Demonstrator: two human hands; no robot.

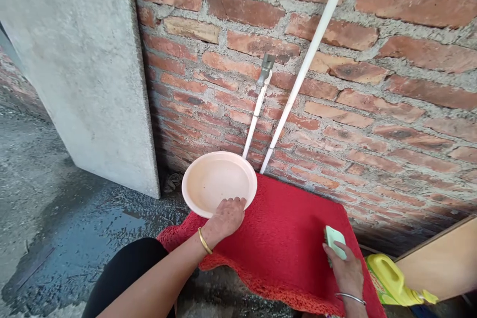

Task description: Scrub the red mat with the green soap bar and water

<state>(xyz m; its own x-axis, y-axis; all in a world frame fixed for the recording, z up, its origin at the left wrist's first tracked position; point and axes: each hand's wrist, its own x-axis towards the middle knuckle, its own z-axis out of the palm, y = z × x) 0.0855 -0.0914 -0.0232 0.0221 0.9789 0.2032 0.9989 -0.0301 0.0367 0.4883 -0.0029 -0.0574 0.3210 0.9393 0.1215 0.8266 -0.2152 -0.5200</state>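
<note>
My left hand (228, 216) has its fingers curled over the near rim of a pale pink plastic basin (189, 198). Shallow water seems to fill the basin, which sits at the far left of a red shaggy mat (286, 223). The mat looks wet and lies over a raised surface, its fringed edge hanging down in front. Over the mat's right part, my right hand (346, 268) is closed around a mint-green scrub brush (334, 236). The brush's underside is mostly hidden; whether it touches the mat, I cannot tell.
A brick wall (372, 124) stands behind the mat, with white pipes (309, 54) and a grey tap fitting (266, 67). A concrete slab (93, 74) leans at left above the wet floor (100, 228). To the right are a yellow jug (391, 278) and a wooden board (443, 258).
</note>
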